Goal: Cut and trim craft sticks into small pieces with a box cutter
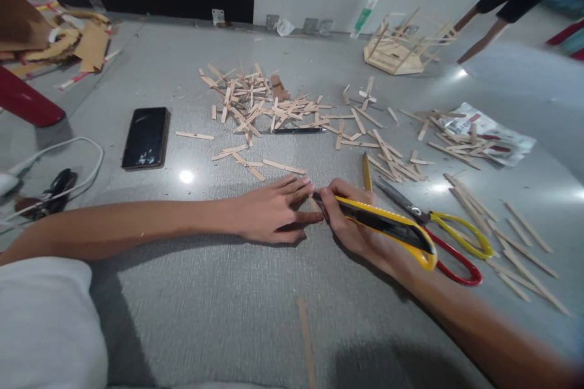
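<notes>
My right hand [349, 216] is closed around a yellow and black utility knife [387, 225], its tip end pointing left towards my other hand. Flat on the grey table, my left hand [280, 209] has its fingers spread. A small piece of wooden stick [314, 202] shows between the fingertips and the knife, mostly hidden. Under and beside my right forearm lie scissors [424, 219] with one yellow and one red handle. A yellow stick-like tool [367, 171] lies just beyond my right hand. One long wooden stick [306, 340] rests near the table's front edge.
Many cut wooden sticks [249, 100] are heaped in the middle, with more [524, 249] at right. A black phone [146, 138] lies left, near a white cable [86, 143]. At the back right stand a stick frame model [395, 51] and, beyond, a person's legs [488, 33].
</notes>
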### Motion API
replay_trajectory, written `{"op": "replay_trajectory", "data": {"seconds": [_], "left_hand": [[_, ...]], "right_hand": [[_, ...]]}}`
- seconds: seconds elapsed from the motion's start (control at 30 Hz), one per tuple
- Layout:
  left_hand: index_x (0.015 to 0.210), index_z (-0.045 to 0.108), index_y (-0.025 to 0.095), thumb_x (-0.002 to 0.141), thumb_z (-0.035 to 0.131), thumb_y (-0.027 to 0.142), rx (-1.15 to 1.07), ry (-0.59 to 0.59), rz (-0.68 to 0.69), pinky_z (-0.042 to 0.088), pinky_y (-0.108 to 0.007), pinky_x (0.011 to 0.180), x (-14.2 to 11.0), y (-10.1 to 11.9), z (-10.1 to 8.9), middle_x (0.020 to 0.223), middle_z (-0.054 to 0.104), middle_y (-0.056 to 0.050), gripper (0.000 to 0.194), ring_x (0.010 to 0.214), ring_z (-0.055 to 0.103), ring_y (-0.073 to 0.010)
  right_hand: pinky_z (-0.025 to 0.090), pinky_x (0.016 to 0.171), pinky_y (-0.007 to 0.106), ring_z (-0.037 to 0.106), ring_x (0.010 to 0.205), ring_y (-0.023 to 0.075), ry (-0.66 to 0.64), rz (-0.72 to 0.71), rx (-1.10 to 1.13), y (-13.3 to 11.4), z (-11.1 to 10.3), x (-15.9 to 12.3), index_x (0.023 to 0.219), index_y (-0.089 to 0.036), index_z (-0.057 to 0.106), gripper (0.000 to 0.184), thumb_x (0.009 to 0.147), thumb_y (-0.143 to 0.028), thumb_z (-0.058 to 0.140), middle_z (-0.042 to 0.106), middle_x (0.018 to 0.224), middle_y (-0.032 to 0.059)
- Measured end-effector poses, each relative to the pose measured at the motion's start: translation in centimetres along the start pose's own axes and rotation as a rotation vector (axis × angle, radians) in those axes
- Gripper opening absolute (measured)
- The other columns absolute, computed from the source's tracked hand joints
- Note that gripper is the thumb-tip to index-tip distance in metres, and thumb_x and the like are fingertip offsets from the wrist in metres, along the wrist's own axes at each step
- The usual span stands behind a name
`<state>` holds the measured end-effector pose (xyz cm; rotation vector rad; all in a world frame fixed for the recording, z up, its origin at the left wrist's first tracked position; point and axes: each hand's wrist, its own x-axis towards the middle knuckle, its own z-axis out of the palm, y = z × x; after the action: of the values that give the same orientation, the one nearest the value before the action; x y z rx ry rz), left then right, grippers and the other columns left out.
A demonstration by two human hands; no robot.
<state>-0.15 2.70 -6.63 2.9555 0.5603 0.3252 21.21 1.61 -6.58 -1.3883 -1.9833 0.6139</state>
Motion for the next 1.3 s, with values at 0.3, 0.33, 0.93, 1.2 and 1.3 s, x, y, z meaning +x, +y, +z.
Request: {"op": "replay_trajectory", "data": {"seconds": [0.3,0.33,0.93,1.2,1.3], "left_hand": [[0.145,0.056,0.017,0.1,0.048,0.04,0.068,-0.032,-0.034,0.031,-0.055,0.12,-0.2,0.1,0.2,0.154,0.046,-0.023,0.051,0.146,0.041,-0.0391],[0.145,0.056,0.017,0.1,0.048,0.04,0.068,-0.044,-0.038,0.031,-0.056,0.119,-0.2,0.1,0.1,0.154,0.046,-0.023,0.051,0.146,0.041,-0.0395],[0.143,0.056,0.017,0.098,0.051,0.035,0.023,-0.004,-0.021,0.028,-0.054,0.123,-0.2,0.1,0.6,0.155,0.045,-0.021,0.049,0.148,0.039,-0.0372],[0.144,0.055,0.017,0.098,0.051,0.034,-0.001,0.007,-0.024,0.028,-0.054,0.123,-0.3,0.0,0.8,0.158,0.041,-0.021,0.049,0.15,0.036,-0.0367],[0.143,0.057,0.016,0.097,0.052,0.034,-0.002,0.0,-0.02,0.029,-0.054,0.123,-0.3,0.0,0.7,0.158,0.042,-0.022,0.049,0.149,0.037,-0.0378]], "right_hand": [[0.039,0.055,0.031,0.047,0.046,0.012,-0.03,-0.087,-0.01,0.4,-0.2,-0.3,0.063,-0.025,0.042,0.044,0.102,-0.046,0.046,0.051,0.051,-0.0042],[0.039,0.054,0.031,0.046,0.046,0.012,-0.035,-0.097,-0.006,0.5,-0.2,-0.3,0.063,-0.025,0.042,0.044,0.102,-0.045,0.046,0.051,0.051,-0.0042],[0.044,0.057,0.026,0.056,0.05,0.0105,-0.02,-0.087,0.101,1.0,0.0,-0.7,0.071,-0.024,0.052,0.037,0.102,-0.043,0.052,0.058,0.055,-0.0048],[0.041,0.057,0.027,0.052,0.047,0.0104,-0.035,-0.04,0.066,0.9,0.0,-0.4,0.069,-0.023,0.051,0.041,0.102,-0.048,0.05,0.056,0.054,-0.0048],[0.039,0.055,0.028,0.05,0.048,0.0107,-0.004,-0.046,0.024,0.5,0.1,-0.4,0.067,-0.023,0.05,0.041,0.101,-0.047,0.05,0.055,0.054,-0.0044]]}}
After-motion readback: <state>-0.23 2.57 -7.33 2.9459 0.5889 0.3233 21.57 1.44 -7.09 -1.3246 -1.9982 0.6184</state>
